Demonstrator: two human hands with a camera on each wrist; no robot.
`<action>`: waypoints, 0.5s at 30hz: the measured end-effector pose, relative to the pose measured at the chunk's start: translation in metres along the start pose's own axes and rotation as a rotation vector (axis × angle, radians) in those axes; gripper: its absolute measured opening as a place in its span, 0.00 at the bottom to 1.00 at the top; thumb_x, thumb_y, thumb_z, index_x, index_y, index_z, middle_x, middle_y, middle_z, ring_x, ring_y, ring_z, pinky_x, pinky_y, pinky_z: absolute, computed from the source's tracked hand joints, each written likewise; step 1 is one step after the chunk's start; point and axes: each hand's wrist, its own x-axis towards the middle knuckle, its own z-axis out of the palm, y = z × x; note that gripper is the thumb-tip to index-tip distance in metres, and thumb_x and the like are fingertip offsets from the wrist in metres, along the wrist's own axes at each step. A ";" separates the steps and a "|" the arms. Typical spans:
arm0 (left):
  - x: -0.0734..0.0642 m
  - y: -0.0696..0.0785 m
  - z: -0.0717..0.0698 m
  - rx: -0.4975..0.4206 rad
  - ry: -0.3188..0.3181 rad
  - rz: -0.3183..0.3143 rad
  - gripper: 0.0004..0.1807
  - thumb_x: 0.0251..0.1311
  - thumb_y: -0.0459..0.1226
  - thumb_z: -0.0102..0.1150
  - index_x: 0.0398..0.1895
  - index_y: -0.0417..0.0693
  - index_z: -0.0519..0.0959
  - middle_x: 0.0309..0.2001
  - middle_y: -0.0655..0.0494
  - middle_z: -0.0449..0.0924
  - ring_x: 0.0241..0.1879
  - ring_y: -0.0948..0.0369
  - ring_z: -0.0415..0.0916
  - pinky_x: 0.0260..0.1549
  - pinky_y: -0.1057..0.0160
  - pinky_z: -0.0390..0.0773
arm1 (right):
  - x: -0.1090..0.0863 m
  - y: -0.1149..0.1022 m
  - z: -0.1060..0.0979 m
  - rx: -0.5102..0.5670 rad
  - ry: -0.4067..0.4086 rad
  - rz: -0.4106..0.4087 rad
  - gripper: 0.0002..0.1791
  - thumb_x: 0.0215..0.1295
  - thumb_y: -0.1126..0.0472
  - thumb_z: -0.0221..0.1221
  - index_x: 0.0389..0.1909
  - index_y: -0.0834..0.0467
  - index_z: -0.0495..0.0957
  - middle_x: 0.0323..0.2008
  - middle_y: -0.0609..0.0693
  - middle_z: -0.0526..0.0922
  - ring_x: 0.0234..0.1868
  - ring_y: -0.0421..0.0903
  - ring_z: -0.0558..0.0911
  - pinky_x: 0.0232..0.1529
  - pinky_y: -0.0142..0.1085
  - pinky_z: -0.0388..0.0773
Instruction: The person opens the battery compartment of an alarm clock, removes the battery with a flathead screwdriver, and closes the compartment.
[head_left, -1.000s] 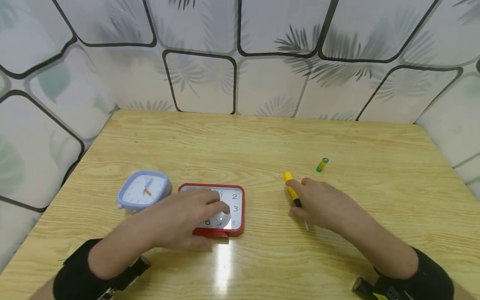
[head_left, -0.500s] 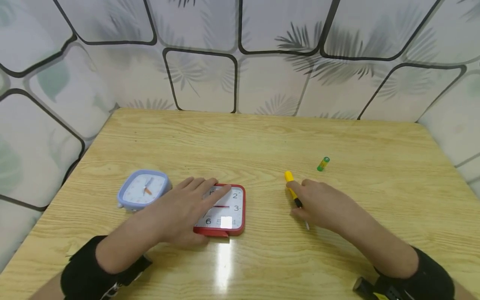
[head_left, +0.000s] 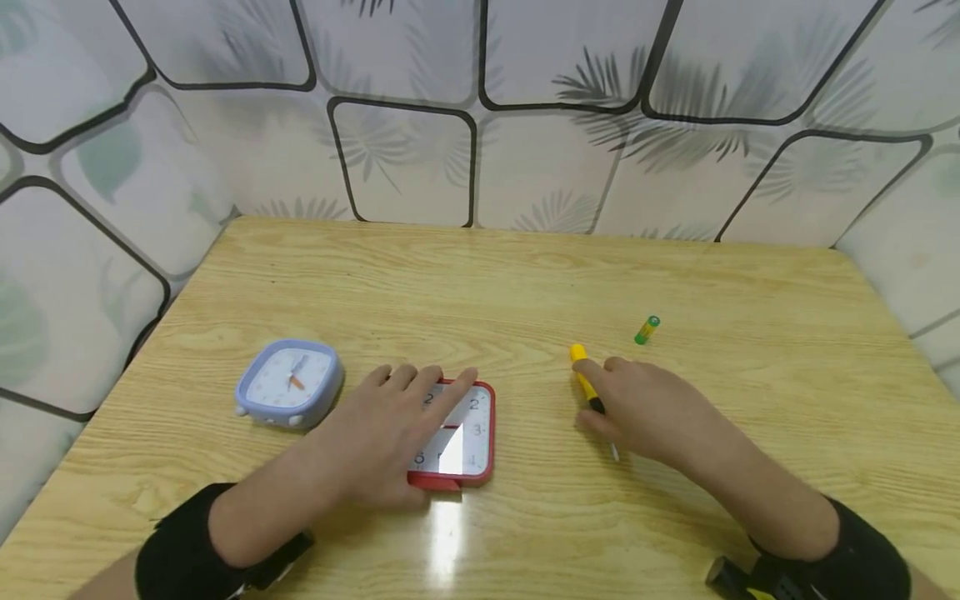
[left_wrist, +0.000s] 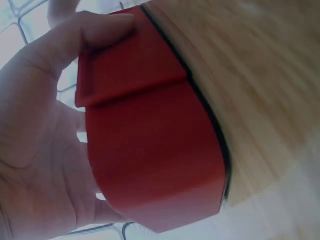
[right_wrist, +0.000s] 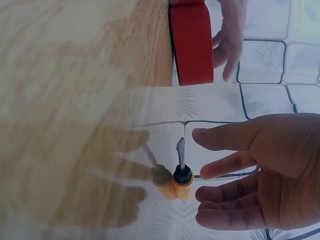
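Observation:
A square red alarm clock (head_left: 476, 450) with a white face lies on the table. My left hand (head_left: 375, 446) holds it from the left, its fingers covering part of the face. In the left wrist view the thumb (left_wrist: 107, 27) presses the clock's red side. A flat-tip screwdriver (head_left: 582, 379) with a yellow and black handle lies to the right. Over it is my right hand (head_left: 648, 408); in the right wrist view the loosely bent fingers (right_wrist: 227, 192) stand apart from the screwdriver.
Left of the red clock sits a light blue alarm clock (head_left: 288, 383). A small green and yellow battery (head_left: 647, 330) lies beyond the right hand. The wooden table (head_left: 450, 283) meets a patterned backdrop (head_left: 540, 167) at the back and sides.
The left fingers have spread over the red clock's far edge, and the clock has shifted slightly right and toward me. The right hand and screwdriver have stayed almost still.

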 end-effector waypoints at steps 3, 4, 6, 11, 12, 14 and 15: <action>-0.001 0.004 -0.002 0.005 0.040 0.000 0.69 0.37 0.71 0.68 0.80 0.48 0.50 0.64 0.45 0.70 0.57 0.45 0.73 0.57 0.41 0.74 | 0.000 -0.001 0.000 -0.016 0.037 -0.007 0.27 0.62 0.50 0.67 0.58 0.60 0.75 0.28 0.49 0.78 0.23 0.39 0.72 0.24 0.35 0.72; -0.001 0.005 -0.003 0.003 0.059 0.001 0.70 0.37 0.71 0.68 0.80 0.48 0.49 0.64 0.45 0.70 0.58 0.45 0.73 0.58 0.41 0.74 | 0.000 -0.001 0.001 -0.020 0.050 -0.008 0.27 0.62 0.50 0.67 0.57 0.60 0.75 0.27 0.48 0.78 0.23 0.39 0.72 0.24 0.35 0.72; -0.001 0.006 -0.005 -0.012 0.095 0.005 0.72 0.35 0.71 0.69 0.80 0.47 0.48 0.64 0.45 0.70 0.59 0.46 0.72 0.58 0.41 0.74 | 0.000 -0.002 0.001 -0.028 0.077 -0.013 0.25 0.62 0.51 0.67 0.55 0.60 0.76 0.25 0.47 0.76 0.22 0.39 0.71 0.23 0.34 0.71; -0.001 0.008 -0.008 -0.064 0.177 0.019 0.75 0.30 0.66 0.75 0.81 0.48 0.44 0.65 0.47 0.68 0.62 0.49 0.70 0.59 0.45 0.74 | 0.001 -0.004 0.001 -0.038 0.132 -0.021 0.21 0.62 0.53 0.67 0.51 0.60 0.78 0.22 0.45 0.73 0.20 0.39 0.69 0.22 0.33 0.69; -0.001 0.008 -0.008 -0.074 0.192 0.022 0.75 0.30 0.65 0.75 0.81 0.49 0.44 0.65 0.47 0.68 0.62 0.49 0.70 0.60 0.45 0.74 | 0.001 -0.004 0.001 -0.041 0.141 -0.024 0.21 0.62 0.53 0.67 0.51 0.60 0.78 0.22 0.45 0.73 0.20 0.39 0.68 0.22 0.33 0.69; 0.000 0.008 -0.008 -0.090 0.226 0.031 0.75 0.30 0.63 0.76 0.81 0.48 0.44 0.65 0.48 0.68 0.63 0.50 0.69 0.61 0.45 0.74 | 0.001 -0.005 0.001 -0.044 0.155 -0.028 0.21 0.62 0.54 0.67 0.51 0.60 0.79 0.22 0.45 0.73 0.20 0.39 0.68 0.22 0.33 0.70; 0.000 0.008 -0.008 -0.095 0.246 0.036 0.74 0.30 0.62 0.76 0.81 0.48 0.45 0.64 0.47 0.68 0.63 0.50 0.69 0.61 0.45 0.74 | 0.001 -0.005 0.001 -0.046 0.162 -0.031 0.20 0.62 0.53 0.67 0.51 0.60 0.79 0.22 0.45 0.73 0.20 0.39 0.69 0.22 0.33 0.70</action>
